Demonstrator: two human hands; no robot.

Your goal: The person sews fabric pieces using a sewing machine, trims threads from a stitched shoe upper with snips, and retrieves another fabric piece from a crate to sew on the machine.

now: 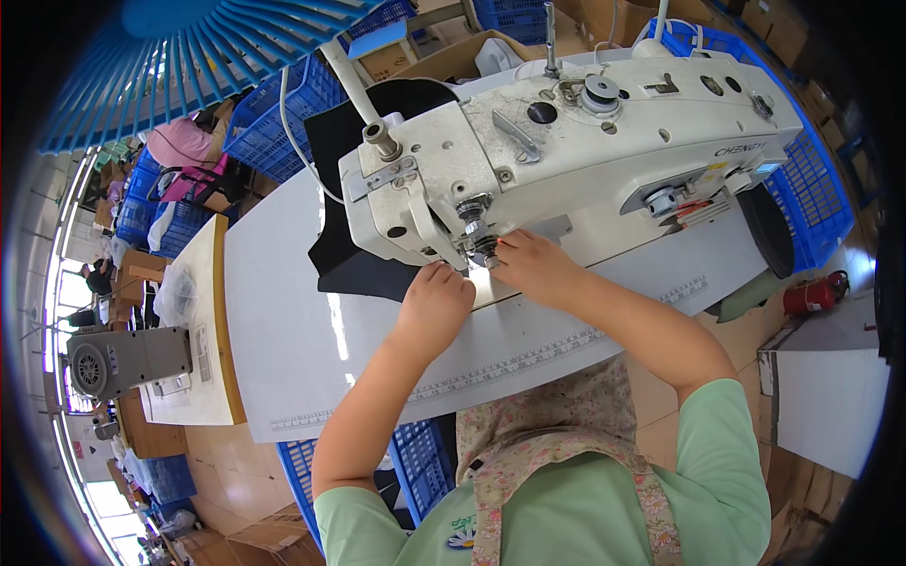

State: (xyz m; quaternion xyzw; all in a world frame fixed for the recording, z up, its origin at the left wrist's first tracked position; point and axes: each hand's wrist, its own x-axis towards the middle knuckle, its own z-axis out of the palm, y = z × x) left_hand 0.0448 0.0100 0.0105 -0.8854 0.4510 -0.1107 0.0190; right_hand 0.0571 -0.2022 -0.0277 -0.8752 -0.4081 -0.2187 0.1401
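A white industrial sewing machine (585, 141) stands across the table. My left hand (436, 304) is at the left of its needle area, fingers pinched together close to the presser foot. Just right of the needle bar, my right hand (536, 271) has its fingertips curled against the machine's tension and thread parts (479, 236). What either hand pinches is too small or hidden to make out. A black fabric piece (363, 272) lies under and behind the machine head, its near edge close to my left hand.
The white tabletop (283, 330) has a ruler strip (528, 358) along its near edge. A blue fan (189, 57) hangs over the upper left. Blue crates (283, 118) stand behind, another blue crate (420, 462) below the table. At right is a red fire extinguisher (813, 294).
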